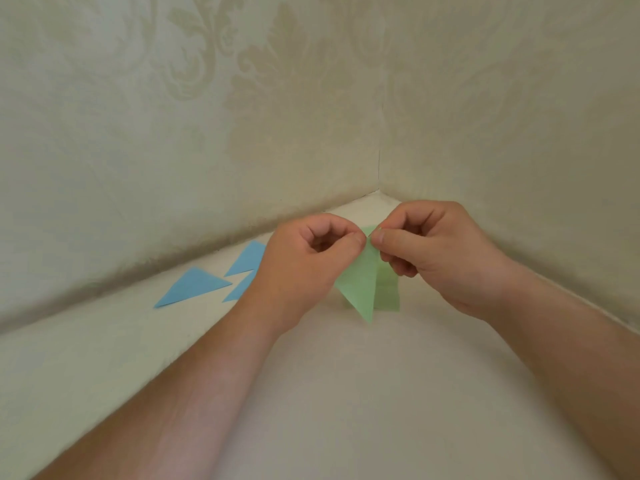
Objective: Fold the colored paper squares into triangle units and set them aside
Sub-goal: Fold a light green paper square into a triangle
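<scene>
The left hand (304,265) covers part of the blue triangles (221,275), so their count is unclear; at least three flat, sharp-cornered pieces lie on the pale table (346,393) near the patterned wall (173,133). Both forearms are cut off by the lower edge. The green paper (362,285) is held above the table in the corner, folded to a downward point with a crease down its middle; its top is hidden between the fingers. Both the left hand and the right hand (436,254) pinch its upper tip, thumb against forefinger, with the other fingers curled.
</scene>
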The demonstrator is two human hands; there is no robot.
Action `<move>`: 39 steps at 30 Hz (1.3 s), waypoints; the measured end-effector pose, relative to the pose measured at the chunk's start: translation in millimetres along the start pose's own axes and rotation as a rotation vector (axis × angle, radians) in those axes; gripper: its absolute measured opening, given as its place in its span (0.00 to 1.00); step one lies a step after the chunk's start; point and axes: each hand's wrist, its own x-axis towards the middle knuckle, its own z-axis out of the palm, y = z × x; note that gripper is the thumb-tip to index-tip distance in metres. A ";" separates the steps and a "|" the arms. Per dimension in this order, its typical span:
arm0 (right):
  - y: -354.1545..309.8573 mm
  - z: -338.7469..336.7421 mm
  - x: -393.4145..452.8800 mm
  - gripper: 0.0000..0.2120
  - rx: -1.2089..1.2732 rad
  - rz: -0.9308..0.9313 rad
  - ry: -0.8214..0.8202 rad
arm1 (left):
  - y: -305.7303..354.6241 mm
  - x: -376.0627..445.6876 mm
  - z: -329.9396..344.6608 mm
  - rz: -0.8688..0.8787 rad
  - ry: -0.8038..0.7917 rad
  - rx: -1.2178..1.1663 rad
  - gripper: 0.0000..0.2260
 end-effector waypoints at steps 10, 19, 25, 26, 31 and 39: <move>3.2 -0.7 -0.2 0.08 -0.056 -0.084 -0.038 | 6.3 -7.4 5.2 0.150 0.063 0.078 0.07; 0.3 1.1 0.5 0.08 0.057 -0.106 0.061 | 3.5 -4.4 2.0 0.119 0.042 0.043 0.08; 1.9 -2.8 4.3 0.08 0.103 -0.089 0.107 | 4.0 0.0 -1.0 -0.042 -0.022 -0.122 0.04; 2.2 -3.9 5.2 0.08 0.111 -0.088 0.117 | 3.5 1.1 -2.7 -0.044 -0.033 -0.121 0.03; 3.0 -5.0 6.8 0.09 0.120 -0.099 0.135 | 4.3 2.4 -8.5 -0.030 -0.050 -0.089 0.04; 9.6 -1.3 2.0 0.07 -0.029 -0.223 0.027 | 6.7 -1.5 -2.2 0.136 0.026 0.039 0.07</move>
